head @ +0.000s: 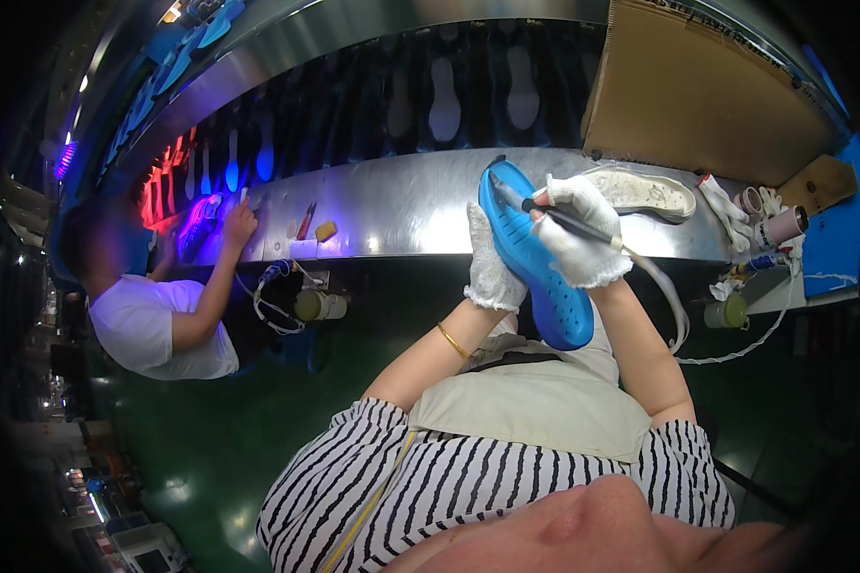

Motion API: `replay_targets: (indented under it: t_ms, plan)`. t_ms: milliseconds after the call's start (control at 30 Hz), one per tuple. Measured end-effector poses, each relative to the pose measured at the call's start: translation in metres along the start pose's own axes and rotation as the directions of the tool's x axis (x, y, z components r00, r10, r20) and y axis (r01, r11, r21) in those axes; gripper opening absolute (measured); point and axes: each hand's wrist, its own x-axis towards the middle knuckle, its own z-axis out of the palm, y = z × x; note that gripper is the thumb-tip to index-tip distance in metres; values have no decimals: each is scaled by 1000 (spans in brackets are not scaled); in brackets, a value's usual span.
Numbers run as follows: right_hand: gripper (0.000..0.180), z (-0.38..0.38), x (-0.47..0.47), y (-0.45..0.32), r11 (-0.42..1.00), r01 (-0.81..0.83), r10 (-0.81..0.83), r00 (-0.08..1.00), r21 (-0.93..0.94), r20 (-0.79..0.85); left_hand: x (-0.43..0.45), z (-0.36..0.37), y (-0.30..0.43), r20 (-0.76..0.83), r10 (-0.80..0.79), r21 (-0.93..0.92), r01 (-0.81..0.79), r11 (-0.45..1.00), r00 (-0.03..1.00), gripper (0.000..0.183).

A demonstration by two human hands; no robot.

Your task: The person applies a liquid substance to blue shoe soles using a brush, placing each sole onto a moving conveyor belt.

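Note:
A blue shoe sole (550, 286) with rows of small holes is held tilted in front of me, over the near edge of the metal bench. My left hand (493, 265), in a white knit glove, grips its left side. In my right hand (580, 229), whose glove leaves fingertips bare, is a brush-like tool (512, 189) with a black handle and a hose at its rear end. Its tip lies on the upper part of the sole. Behind my right hand, a white shoe sole (641, 195) rests on the bench.
The metal bench (401, 208) carries a yellow sponge (325, 230), red-handled tweezers (306, 220), spare white gloves (725, 213) and a pink cup (781, 228). Shoe soles (444, 100) lie on a rack behind. Cardboard (709, 93) stands at right. A co-worker (165, 322) sits at left.

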Motion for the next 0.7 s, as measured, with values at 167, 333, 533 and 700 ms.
replay_targets:
  t_ms: [167, 333, 533, 700]
  plan:
    - [27, -3, -5, -2, 982, -167, 173, 982, 86, -69, -5, -4, 9, -16, -64, 58, 65, 996, 998, 91]
    - [31, 1, -12, -4, 979, 146, -131, 986, -145, 107, 2, -6, 19, -72, -97, -40, 95, 995, 993, 92]
    - [26, 2, -19, -1, 968, 140, -111, 983, -210, 148, 6, -9, 37, -77, -56, 65, 61, 996, 995, 94]
    - [19, 5, -32, 1, 998, -12, 22, 989, -68, 144, 2, -9, 48, -13, -91, 106, 92, 990, 996, 102]
